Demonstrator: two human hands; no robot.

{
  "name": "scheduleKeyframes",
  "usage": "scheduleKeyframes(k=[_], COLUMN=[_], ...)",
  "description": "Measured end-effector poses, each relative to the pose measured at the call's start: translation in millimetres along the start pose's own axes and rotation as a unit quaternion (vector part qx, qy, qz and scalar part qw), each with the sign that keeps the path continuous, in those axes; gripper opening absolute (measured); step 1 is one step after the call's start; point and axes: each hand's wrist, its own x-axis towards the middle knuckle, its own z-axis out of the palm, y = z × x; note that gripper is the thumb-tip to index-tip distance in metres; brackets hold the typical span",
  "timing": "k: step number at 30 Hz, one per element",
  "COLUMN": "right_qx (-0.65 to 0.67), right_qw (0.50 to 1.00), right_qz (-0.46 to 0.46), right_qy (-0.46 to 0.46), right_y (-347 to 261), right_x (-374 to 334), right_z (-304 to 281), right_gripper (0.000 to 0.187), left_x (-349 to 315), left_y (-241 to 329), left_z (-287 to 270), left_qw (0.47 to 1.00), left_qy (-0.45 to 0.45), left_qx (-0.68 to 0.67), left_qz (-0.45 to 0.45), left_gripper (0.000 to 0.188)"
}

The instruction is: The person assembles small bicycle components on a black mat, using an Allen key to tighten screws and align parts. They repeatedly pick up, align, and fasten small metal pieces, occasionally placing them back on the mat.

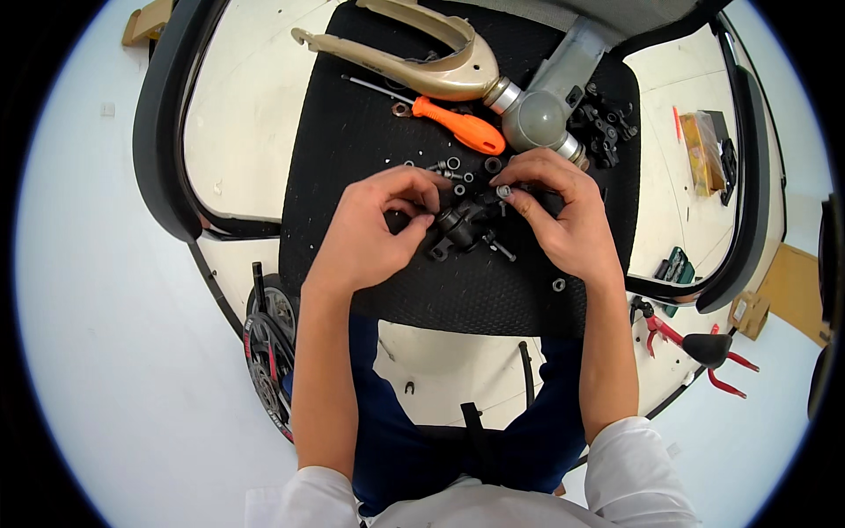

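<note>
In my right hand (568, 216), thumb and fingers pinch a small silver nut (503, 191). Opposite it, my left hand (374, 220) has its fingers curled, with the thumb tip close to a fingertip; whatever lies between them, if anything, is hidden. A black metal clamp-like part (456, 231) sits between my hands, with a silver bolt (502, 248) sticking out of it toward me. Just beyond, several loose washers (453, 164) and bolts lie on the black chair seat (422, 304). One more nut (558, 285) rests alone below my right hand.
Beyond my hands lie an orange-handled screwdriver (466, 129), a beige fork (449, 81) and several black parts (607, 128). Black armrests (163, 123) flank the seat. On the floor are a wheel (267, 370), a red frame piece (669, 333) and a cardboard box (750, 315).
</note>
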Motion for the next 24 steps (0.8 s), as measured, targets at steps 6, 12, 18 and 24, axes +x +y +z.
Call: scheduleKeyframes(k=[6, 12, 18, 24], right_qx=[-0.048, -0.131, -0.095, 0.012], right_qw=[0.993, 0.983, 0.989, 0.998], right_qz=[-0.059, -0.088, -0.089, 0.017], right_qy=[-0.086, -0.09, -0.071, -0.053], right_y=[-8, -8, -2, 9], right_x=[-5, -7, -4, -1], right_z=[18, 30, 35, 18], right_gripper=[0.019, 0.021, 0.022, 0.021], left_x=[-17, -35, -35, -35], left_y=[4, 12, 7, 3], left_z=[-8, 2, 21, 26], left_qw=[0.996, 0.997, 0.991, 0.988], left_qy=[-0.01, -0.003, 0.095, 0.132], left_qx=[-0.005, 0.072, 0.093, 0.07], left_qz=[-0.085, -0.023, 0.005, -0.036], left_gripper=[0.018, 0.027, 0.016, 0.01])
